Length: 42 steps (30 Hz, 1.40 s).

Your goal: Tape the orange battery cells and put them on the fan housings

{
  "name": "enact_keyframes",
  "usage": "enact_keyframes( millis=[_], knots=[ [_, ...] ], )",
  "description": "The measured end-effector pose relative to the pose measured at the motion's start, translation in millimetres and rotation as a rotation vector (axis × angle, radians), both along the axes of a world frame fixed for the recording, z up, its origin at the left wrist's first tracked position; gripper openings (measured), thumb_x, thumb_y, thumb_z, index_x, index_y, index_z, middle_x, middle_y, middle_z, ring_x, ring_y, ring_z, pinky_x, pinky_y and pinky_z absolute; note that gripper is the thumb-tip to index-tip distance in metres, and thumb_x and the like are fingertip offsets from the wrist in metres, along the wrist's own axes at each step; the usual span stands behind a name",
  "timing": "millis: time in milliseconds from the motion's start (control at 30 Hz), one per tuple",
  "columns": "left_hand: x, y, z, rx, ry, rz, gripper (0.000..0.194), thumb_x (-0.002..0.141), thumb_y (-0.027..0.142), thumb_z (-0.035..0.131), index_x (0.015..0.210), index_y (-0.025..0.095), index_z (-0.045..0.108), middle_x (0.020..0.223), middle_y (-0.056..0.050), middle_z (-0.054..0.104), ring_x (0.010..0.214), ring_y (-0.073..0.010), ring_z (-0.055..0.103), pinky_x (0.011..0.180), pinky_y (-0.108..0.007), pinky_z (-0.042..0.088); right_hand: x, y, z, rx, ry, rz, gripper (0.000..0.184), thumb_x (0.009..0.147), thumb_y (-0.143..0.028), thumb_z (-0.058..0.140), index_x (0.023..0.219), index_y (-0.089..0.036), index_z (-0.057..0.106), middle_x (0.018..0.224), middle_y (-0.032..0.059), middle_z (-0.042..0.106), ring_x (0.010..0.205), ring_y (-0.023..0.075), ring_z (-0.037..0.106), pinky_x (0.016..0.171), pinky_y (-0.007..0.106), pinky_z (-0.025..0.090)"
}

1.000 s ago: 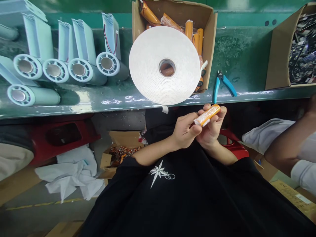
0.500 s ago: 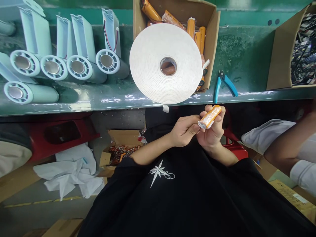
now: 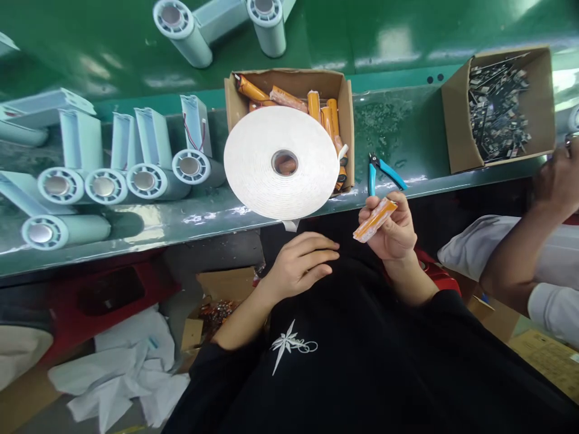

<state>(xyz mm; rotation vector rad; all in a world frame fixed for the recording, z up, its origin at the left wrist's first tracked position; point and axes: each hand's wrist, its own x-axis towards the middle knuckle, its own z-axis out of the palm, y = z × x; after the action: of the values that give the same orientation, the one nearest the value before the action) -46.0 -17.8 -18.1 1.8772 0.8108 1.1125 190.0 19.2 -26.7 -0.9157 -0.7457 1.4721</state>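
My right hand (image 3: 392,232) is closed around an orange cylindrical cell (image 3: 375,220) with a whitish strip along it, held tilted just below the bench edge. My left hand (image 3: 301,265) hovers over my lap, apart from the cell, with fingers stretched out and nothing in them. A big roll of white tape (image 3: 281,163) leans against a cardboard box (image 3: 347,123) holding several more orange cells (image 3: 319,108). Blue-handled cutters (image 3: 382,172) lie on the bench right of that box.
Several pale blue cylindrical housings (image 3: 106,184) lie at the bench's left, two more (image 3: 217,24) farther back. A cardboard box of dark small parts (image 3: 497,111) stands at the right, where another person's arm (image 3: 520,253) reaches. Below are a red stool (image 3: 113,289), crumpled white paper (image 3: 122,367) and boxes.
My left hand has let go of the cell and moved down-left, opening. My right hand keeps the cell. The view tilted up, showing more of the bench.
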Motion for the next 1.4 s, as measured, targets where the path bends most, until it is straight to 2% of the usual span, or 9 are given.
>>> enact_keyframes(
  millis=[167,267,467,600,700,800,933,1167,1400],
  knots=[
    [8.6,0.4,14.0,-0.268,0.004,0.163,0.056,0.098,0.063,0.078,0.131,0.018,0.079,0.116,-0.012,0.087,0.099,-0.0244,0.085,0.092,-0.034,0.071,-6.7,-5.6,10.5,0.013,-0.044,0.153,0.042,0.084,-0.048,0.098,0.112,-0.031,0.072,0.115,0.0038,0.086,0.095,0.0284,0.086,0.086,0.05,0.076],
    [21.6,5.0,16.4,-0.307,-0.006,0.226,0.044,0.096,0.058,0.083,0.117,0.019,0.084,0.101,-0.007,0.088,0.082,-0.0208,0.085,0.082,-0.029,0.071,-10.4,-7.8,12.4,0.121,-0.066,0.191,0.031,0.093,-0.039,0.091,0.118,-0.03,0.076,0.124,0.0056,0.085,0.104,0.0284,0.086,0.09,0.047,0.075],
    [39.9,4.5,15.9,-0.051,0.062,0.394,0.029,0.1,0.048,0.081,0.104,0.019,0.084,0.096,-0.004,0.088,0.08,-0.018,0.084,0.079,-0.026,0.068,-17.6,-7.5,13.2,0.251,-0.101,0.17,0.049,0.086,-0.033,0.098,0.131,-0.034,0.076,0.118,0.0041,0.087,0.103,0.0304,0.086,0.086,0.046,0.077],
    [10.2,9.3,25.9,0.231,0.168,0.448,0.021,0.108,0.039,0.072,0.111,0.02,0.082,0.084,-0.001,0.084,0.073,-0.0153,0.079,0.074,-0.026,0.064,-13.7,-5.3,10.7,0.251,-0.137,0.013,0.051,0.087,-0.034,0.099,0.132,-0.035,0.075,0.113,0.0026,0.088,0.094,0.0293,0.087,0.078,0.043,0.077],
    [-32.7,29.2,46.7,0.369,0.439,0.369,0.018,0.108,0.022,0.069,0.123,0.024,0.079,0.103,-0.004,0.086,0.097,-0.0206,0.081,0.091,-0.035,0.063,-4.8,0.6,9.8,0.22,-0.203,-0.024,0.055,0.085,-0.038,0.1,0.132,-0.033,0.074,0.11,0.0037,0.088,0.09,0.0292,0.087,0.074,0.041,0.077],
    [-66.3,63.0,65.5,0.288,0.871,0.159,0.059,0.097,0.028,0.081,0.154,0.025,0.065,0.151,-0.013,0.073,0.151,-0.0409,0.058,0.124,-0.063,0.046,3.9,8.3,12.3,0.214,-0.254,-0.001,0.049,0.084,-0.038,0.101,0.124,-0.031,0.074,0.108,0.0046,0.088,0.09,0.0303,0.087,0.072,0.041,0.076],
    [-80.5,95.2,72.7,0.217,1.066,-0.001,0.08,0.091,0.018,0.078,0.167,0.022,0.052,0.16,-0.017,0.065,0.157,-0.0471,0.045,0.13,-0.073,0.031,11.0,16.2,20.2,0.205,-0.263,0.007,0.05,0.085,-0.038,0.1,0.127,-0.029,0.074,0.112,0.006,0.088,0.097,0.0322,0.087,0.075,0.043,0.077],
    [-77.0,55.2,71.6,0.544,0.923,0.286,0.094,0.085,-0.009,0.058,0.172,0.027,0.045,0.136,-0.011,0.079,0.132,-0.0366,0.053,0.115,-0.056,0.044,13.8,17.0,30.6,0.182,-0.293,-0.005,0.05,0.089,-0.041,0.097,0.133,-0.028,0.075,0.102,0.0049,0.087,0.11,0.034,0.085,0.098,0.051,0.074],
    [-68.8,36.6,54.8,0.714,0.903,0.312,0.092,0.089,-0.01,0.061,0.172,0.027,0.046,0.12,-0.007,0.084,0.115,-0.0306,0.053,0.104,-0.044,0.046,7.2,22.9,32.7,0.219,-0.333,0.085,0.059,0.092,-0.052,0.092,0.141,-0.025,0.071,0.09,0.0022,0.084,0.1,0.0289,0.086,0.099,0.048,0.072]
  ],
)
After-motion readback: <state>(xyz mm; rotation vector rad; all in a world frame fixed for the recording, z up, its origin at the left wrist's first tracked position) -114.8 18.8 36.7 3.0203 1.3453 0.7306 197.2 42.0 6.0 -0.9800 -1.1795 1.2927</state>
